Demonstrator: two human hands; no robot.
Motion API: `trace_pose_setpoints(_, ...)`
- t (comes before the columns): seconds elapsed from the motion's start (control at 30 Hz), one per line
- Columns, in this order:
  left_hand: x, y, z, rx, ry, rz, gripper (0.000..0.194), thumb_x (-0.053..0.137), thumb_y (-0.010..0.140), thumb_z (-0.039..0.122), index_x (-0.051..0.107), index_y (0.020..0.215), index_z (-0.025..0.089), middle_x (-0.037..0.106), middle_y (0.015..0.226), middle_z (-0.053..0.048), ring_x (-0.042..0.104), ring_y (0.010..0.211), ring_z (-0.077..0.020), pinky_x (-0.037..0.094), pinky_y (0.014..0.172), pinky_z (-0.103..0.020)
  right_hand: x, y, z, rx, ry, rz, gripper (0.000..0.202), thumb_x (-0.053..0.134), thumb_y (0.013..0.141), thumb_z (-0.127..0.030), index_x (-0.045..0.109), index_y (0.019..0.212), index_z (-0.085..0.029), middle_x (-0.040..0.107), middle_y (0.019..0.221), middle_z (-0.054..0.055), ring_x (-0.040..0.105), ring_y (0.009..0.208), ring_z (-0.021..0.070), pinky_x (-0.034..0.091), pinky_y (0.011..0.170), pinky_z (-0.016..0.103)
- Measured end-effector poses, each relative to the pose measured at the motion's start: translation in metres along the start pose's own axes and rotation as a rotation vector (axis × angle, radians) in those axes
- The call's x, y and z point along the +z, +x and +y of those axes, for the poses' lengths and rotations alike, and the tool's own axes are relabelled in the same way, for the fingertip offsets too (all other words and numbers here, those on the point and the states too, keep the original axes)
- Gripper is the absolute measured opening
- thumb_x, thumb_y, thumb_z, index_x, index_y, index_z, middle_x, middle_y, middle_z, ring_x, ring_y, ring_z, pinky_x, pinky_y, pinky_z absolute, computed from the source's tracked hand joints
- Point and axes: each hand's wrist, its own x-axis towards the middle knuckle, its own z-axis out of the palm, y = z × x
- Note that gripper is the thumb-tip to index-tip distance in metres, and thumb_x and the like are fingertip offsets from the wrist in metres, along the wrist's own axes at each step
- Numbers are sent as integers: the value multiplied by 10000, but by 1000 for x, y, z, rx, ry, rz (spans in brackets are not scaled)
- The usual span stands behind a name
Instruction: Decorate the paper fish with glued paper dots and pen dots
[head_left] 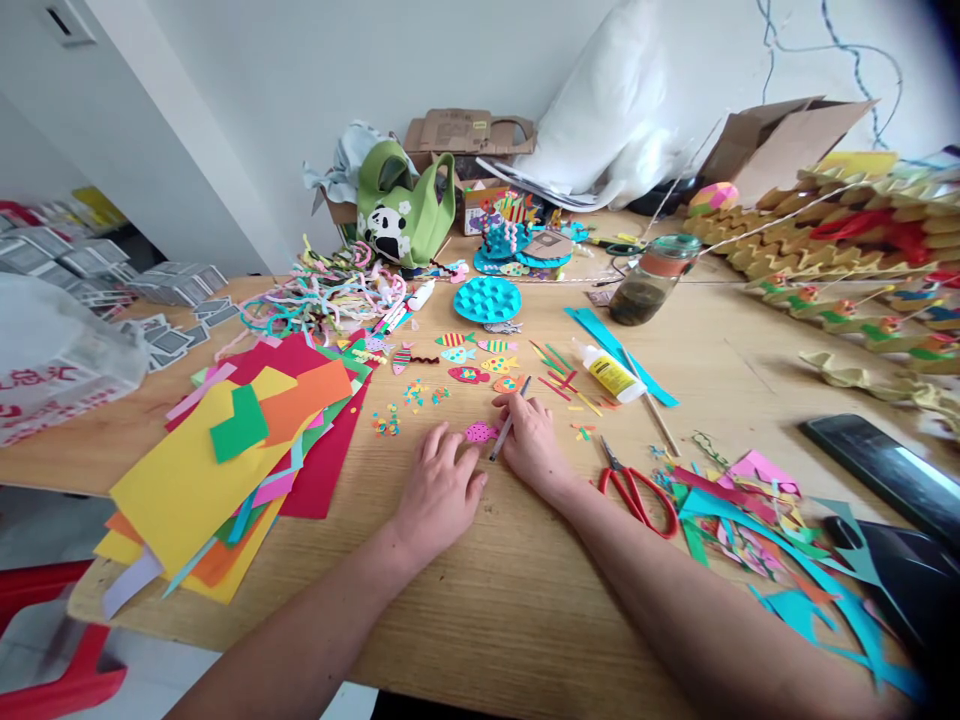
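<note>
My left hand (444, 482) lies on the wooden table with its fingers spread, close to a small pink paper fish (481, 432). A slim pen (503, 437) is held in my right hand (534, 445), its lower end pointing down to the table just right of that fish. Beyond my hands are several more paper fish, among them a red one (469, 375) and an orange one (508, 385). Tiny paper bits (388, 422) are heaped left of them. Narrow paper strips (559, 380) and a glue bottle (609, 374) lie past my right hand.
Stacked coloured paper (180, 460) covers the left side. Red-handled scissors (637, 492), paper scraps (780, 530) and a phone (892, 480) lie to the right. Farther back are a blue scalloped disc (487, 299), a glass jar (651, 285) and a green panda bag (409, 210).
</note>
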Motion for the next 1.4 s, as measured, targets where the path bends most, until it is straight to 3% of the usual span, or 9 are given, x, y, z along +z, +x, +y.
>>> trace_pose_setpoints(0.23, 1, 2, -1, -29, -163, 84, 371, 529, 911, 217, 507, 1278, 172, 583, 1208, -115, 451, 1241, -291, 380, 1076, -513, 1, 0, 1, -21, 13, 23, 215, 442, 810, -101, 543, 975, -196, 652, 882, 99, 521, 874, 272, 370, 763, 377)
trace_pose_setpoints(0.43, 8, 11, -21, -267, -568, 318, 325, 527, 898, 241, 525, 1215, 173, 571, 1232, -133, 501, 1223, -263, 401, 1050, -490, -1, 3, -2, -34, 359, 101, 111, 466, 849, -206, 515, 948, -212, 603, 876, 65, 560, 820, 217, 445, 766, 365)
trace_pose_setpoints(0.6, 10, 17, -32, -332, -741, 278, 261, 530, 910, 321, 590, 1120, 177, 653, 1136, -107, 633, 1048, -207, 525, 871, -353, -2, 3, -6, 18, 627, 41, 128, 524, 843, -294, 505, 933, -205, 565, 827, 27, 549, 735, 166, 458, 659, 294)
trace_pose_setpoints(0.87, 3, 19, -31, -368, -871, 202, 186, 585, 834, 326, 663, 802, 161, 675, 789, -43, 609, 728, -164, 473, 660, -262, 4, 2, -4, 18, 811, 29, 203, 609, 810, -294, 496, 963, -224, 509, 818, 4, 513, 744, 154, 441, 663, 281)
trace_pose_setpoints(1.17, 3, 19, -31, -411, -933, 207, 178, 567, 800, 315, 624, 715, 171, 604, 694, 0, 534, 649, -135, 406, 617, -240, 4, -1, -6, -17, 900, 70, 171, 592, 864, -264, 486, 997, -249, 515, 815, -11, 513, 763, 152, 448, 720, 304)
trace_pose_setpoints(1.4, 2, 18, -27, -377, -906, 181, 192, 554, 812, 319, 620, 715, 167, 605, 715, -11, 536, 659, -142, 408, 620, -245, 2, -2, -10, 35, 834, 31, 204, 641, 811, -293, 508, 952, -228, 538, 812, 0, 526, 723, 153, 457, 652, 285)
